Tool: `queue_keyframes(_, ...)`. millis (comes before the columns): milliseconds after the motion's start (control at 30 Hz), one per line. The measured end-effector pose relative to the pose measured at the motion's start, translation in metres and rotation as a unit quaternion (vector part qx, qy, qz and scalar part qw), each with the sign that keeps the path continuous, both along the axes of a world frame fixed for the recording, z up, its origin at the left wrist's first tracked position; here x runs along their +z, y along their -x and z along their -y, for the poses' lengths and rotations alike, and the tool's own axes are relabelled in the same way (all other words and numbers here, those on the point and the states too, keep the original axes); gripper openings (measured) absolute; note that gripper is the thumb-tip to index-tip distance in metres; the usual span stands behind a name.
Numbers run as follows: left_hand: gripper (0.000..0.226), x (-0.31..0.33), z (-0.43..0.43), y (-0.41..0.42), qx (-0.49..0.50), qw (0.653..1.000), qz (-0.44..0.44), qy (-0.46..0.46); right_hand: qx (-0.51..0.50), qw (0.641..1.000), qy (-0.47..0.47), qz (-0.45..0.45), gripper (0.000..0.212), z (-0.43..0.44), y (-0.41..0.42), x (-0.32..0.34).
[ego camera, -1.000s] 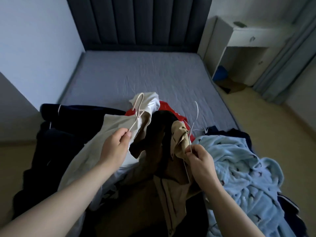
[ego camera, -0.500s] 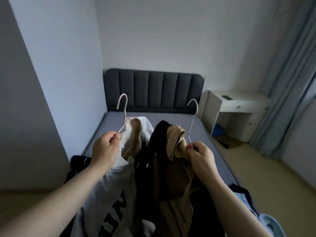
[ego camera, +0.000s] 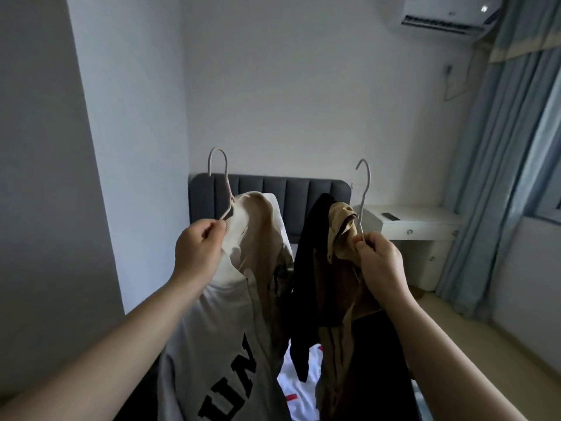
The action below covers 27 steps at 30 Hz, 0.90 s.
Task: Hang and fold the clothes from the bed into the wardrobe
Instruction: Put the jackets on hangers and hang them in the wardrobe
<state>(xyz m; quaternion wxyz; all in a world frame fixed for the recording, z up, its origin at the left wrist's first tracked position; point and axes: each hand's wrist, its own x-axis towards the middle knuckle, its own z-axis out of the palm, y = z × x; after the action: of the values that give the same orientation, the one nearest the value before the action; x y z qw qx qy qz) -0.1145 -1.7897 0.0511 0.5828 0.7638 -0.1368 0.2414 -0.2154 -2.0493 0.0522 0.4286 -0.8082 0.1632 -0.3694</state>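
Left hand (ego camera: 197, 253) pinching the thin neck of a pale wire hanger (ego camera: 227, 177), soft cream sweatshirt (ego camera: 218, 344) with bold black letters draped from it; right hand (ego camera: 379, 256) pinching a second hanger (ego camera: 366, 196), tan-and-black jacket (ego camera: 334, 284) bunched on it, both held high before the ribbed padded headboard (ego camera: 303, 189)

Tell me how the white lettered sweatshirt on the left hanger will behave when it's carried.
Probably floppy: the white sweatshirt sags from its hanger in loose folds. Likely to swing, since the left hand only pinches the thin wire below the hook. It might slide off; the collar looks bunched, and the hanger's shoulders are hidden.
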Motion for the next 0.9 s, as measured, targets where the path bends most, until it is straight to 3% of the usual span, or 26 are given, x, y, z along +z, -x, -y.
queue_keyframes(167, 0.040, 0.023, -0.012, 0.011, -0.020, 0.998, 0.050, -0.023, -0.032, 0.998, 0.036, 0.041, 0.015, -0.008, 0.017, 0.020)
queue_keyframes(433, 0.044, 0.045, -0.034, 0.031, 0.007, 0.997, 0.068, -0.035, -0.044, 0.998, 0.004, 0.038, 0.014, -0.019, 0.028, 0.031)
queue_keyframes(733, 0.051, 0.056, -0.054, 0.076, 0.116, 0.983, 0.108, -0.090, 0.091, 0.995, -0.009, 0.042, 0.015, -0.028, 0.019, 0.047)
queue_keyframes(900, 0.051, 0.047, -0.073, 0.110, 0.181, 0.975, 0.084, -0.098, 0.153, 0.988, -0.029, 0.005, 0.018, -0.047, 0.009, 0.037)
